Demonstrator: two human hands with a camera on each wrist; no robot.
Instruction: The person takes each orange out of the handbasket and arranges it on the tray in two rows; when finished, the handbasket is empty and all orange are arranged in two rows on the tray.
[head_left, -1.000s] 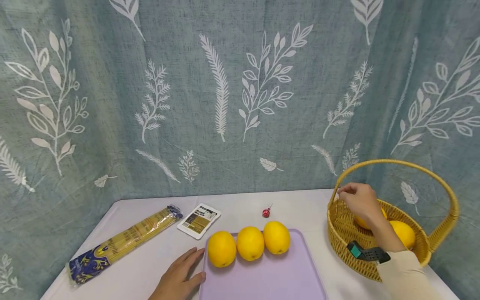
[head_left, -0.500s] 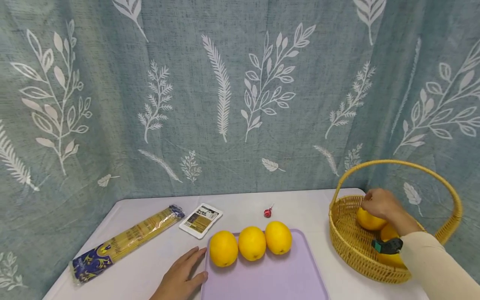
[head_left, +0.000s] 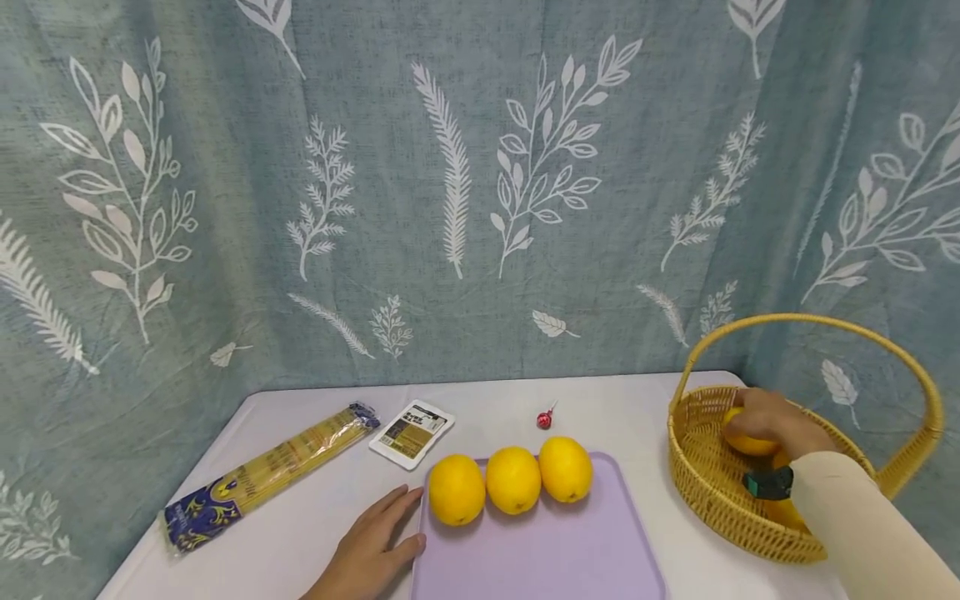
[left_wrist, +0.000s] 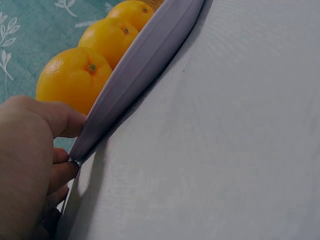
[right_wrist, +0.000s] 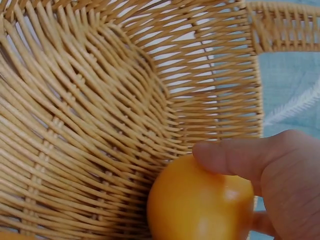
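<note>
In the basket (head_left: 701, 492) at the right, my right hand (head_left: 783, 423) grips an orange (right_wrist: 195, 205). The thumb lies over the top of the fruit and a finger shows on its far side. More orange fruit (head_left: 783, 514) shows below the wrist, partly hidden by the watch and sleeve. My left hand (head_left: 369, 546) rests at the left edge of a lilac tray (head_left: 540, 562), thumb and fingertips touching its rim. Three oranges stand in a row along the tray's back edge: a left one (head_left: 457, 490), a middle one (head_left: 513, 481) and a right one (head_left: 566, 470).
A long bag of spaghetti (head_left: 270, 475) lies on the white tablecloth at the left. Beside it is a flat white package (head_left: 412, 433). A small red ball-shaped item (head_left: 545, 419) sits behind the tray. The basket's tall handle (head_left: 810, 318) arches over my right hand.
My right hand has moved right and down inside the basket, from its left side onto an orange, and has taken hold of it. The left hand stays at the tray.
</note>
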